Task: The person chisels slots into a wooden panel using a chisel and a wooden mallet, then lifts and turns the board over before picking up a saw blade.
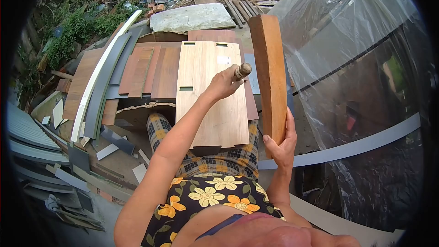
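My left hand (222, 83) is closed around a round wooden handle (243, 69), whose end points up toward me; whatever is at its other end is hidden. Below that hand lies a pale wood-grain board (208, 119) with several dark slots cut in it, resting across my lap. My right hand (282, 148) grips the lower end of a thick brown wooden beam (272, 77), thumb on one side and fingers on the other. The beam stands nearly upright to the right of the pale board, its top tilted slightly left.
Brown wood-grain panels (164, 75) lie stacked behind and left of the board. Long white (103, 75) and grey strips (97, 114) lean across them. Clear plastic sheeting (320, 32) covers things at right, with a curved pale strip (361, 142) passing in front. Offcuts (112, 148) litter the ground at left.
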Action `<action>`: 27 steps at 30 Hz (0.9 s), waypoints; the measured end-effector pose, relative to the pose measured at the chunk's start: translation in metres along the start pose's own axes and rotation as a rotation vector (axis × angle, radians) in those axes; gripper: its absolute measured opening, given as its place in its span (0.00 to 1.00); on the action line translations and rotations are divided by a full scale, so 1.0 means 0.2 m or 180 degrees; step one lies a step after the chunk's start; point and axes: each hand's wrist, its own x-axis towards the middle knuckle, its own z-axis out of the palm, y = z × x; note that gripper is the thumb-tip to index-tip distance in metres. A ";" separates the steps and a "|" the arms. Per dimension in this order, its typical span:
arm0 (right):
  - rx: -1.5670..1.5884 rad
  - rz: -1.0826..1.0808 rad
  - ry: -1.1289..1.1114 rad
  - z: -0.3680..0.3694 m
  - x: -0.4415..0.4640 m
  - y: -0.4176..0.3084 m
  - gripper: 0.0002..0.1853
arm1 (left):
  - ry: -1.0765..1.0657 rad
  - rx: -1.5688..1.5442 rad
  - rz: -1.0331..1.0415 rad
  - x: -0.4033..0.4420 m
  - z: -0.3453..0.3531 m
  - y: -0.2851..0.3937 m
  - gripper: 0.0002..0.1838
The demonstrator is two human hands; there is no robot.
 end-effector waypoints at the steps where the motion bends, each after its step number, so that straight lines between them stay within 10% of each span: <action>1: -0.0101 0.0103 -0.0063 0.01 0.00 -0.01 0.47 | -0.0034 -0.0059 -0.0072 0.00 0.01 0.00 0.13; 27: -0.0068 0.0162 -0.0381 0.03 0.06 0.00 0.46 | -0.0008 -0.0196 -0.0269 -0.03 -0.04 0.03 0.13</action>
